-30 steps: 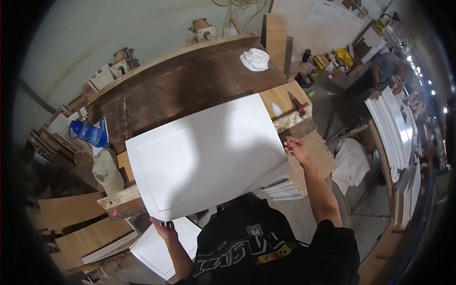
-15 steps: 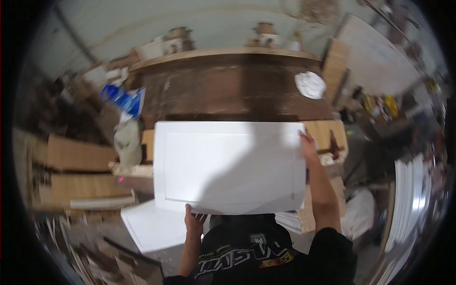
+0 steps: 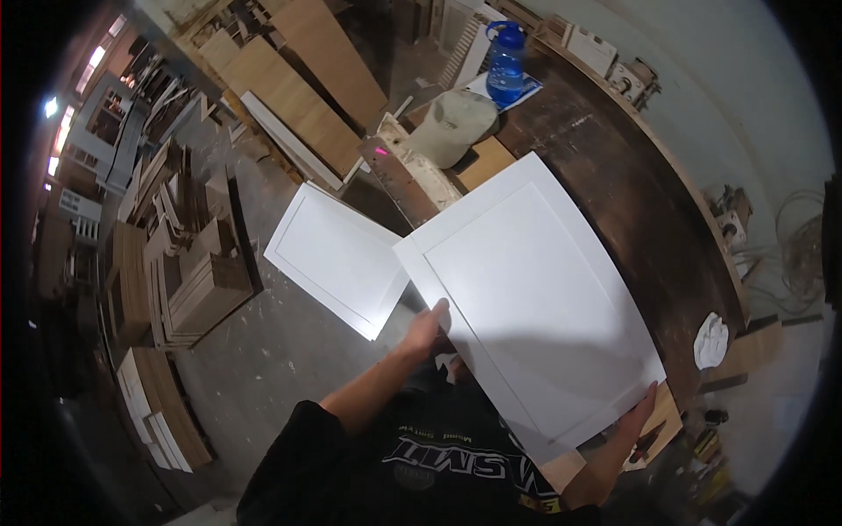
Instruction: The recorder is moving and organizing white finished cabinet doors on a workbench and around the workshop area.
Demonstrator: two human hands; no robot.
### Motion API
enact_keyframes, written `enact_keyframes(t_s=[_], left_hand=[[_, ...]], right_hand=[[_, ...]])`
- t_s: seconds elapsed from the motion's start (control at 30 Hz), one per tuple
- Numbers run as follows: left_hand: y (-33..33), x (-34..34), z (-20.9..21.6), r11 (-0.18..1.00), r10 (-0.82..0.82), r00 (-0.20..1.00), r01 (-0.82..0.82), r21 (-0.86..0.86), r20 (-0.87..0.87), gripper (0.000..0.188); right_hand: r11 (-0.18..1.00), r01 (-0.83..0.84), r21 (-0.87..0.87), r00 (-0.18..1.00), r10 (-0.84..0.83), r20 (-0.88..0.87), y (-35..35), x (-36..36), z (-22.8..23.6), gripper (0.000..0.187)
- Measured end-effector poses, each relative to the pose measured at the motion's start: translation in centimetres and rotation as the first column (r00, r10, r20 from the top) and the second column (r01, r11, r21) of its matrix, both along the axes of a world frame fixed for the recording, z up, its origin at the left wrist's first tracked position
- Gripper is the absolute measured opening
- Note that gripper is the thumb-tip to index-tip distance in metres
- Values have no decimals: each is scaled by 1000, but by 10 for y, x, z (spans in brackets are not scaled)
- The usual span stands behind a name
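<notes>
White panel, lined border, held two-handed

Principal item: one white rectangular panel (image 3: 535,289), a thin line running inside its edges. It lay between the two grips, over the near side of the brown surface (image 3: 605,149); whether it touched that surface could not be told.

Left grip (image 3: 427,330): clamped on the panel's near long edge, thumb on the upper face, fingers hidden beneath. Right grip (image 3: 636,415): clamped on the right-hand short edge, close to its far corner, fingers likewise mostly hidden.

Handling note (judgement): with the grips on adjoining edges, the far left corner had no hand near it and seemed likeliest to dip or knock. Good practice would have been even support from both sides, flat fingers below, thumbs light on the white face, and corners kept clear of neighbouring items.

Adjacent items: a second white panel (image 3: 338,259), left of and beyond the left grip, partly covered in view by the first. A dark slim tool (image 3: 647,443), just beside the right grip.

Farther items: a greenish-grey cap (image 3: 452,127), well beyond the left grip; a blue bottle (image 3: 505,70), past the cap; a crumpled white cloth (image 3: 710,340), right of and beyond the right grip; stacked boards (image 3: 206,294), well left of the left grip.
</notes>
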State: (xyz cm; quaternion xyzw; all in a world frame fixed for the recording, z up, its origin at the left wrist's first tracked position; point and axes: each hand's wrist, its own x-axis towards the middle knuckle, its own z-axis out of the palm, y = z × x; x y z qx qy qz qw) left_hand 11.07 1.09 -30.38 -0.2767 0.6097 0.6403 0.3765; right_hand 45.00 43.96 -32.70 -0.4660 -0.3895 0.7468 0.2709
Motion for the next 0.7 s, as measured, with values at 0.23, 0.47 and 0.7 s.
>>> enact_keyframes(t_s=[0.23, 0.47, 0.7], left_hand=[[-18, 5, -45, 990, 6, 1000, -4, 143, -9, 50], [-52, 18, -96, 979, 99, 995, -100, 179, 11, 59], [-172, 42, -151, 860, 464, 872, -485, 160, 154, 69]], right_hand=[[999, -5, 54, 998, 1, 67, 14, 12, -30, 64], [989, 28, 147, 969, -63, 239, 17, -1, -40, 65], [974, -39, 225, 960, -26, 278, -91, -105, 17, 67]])
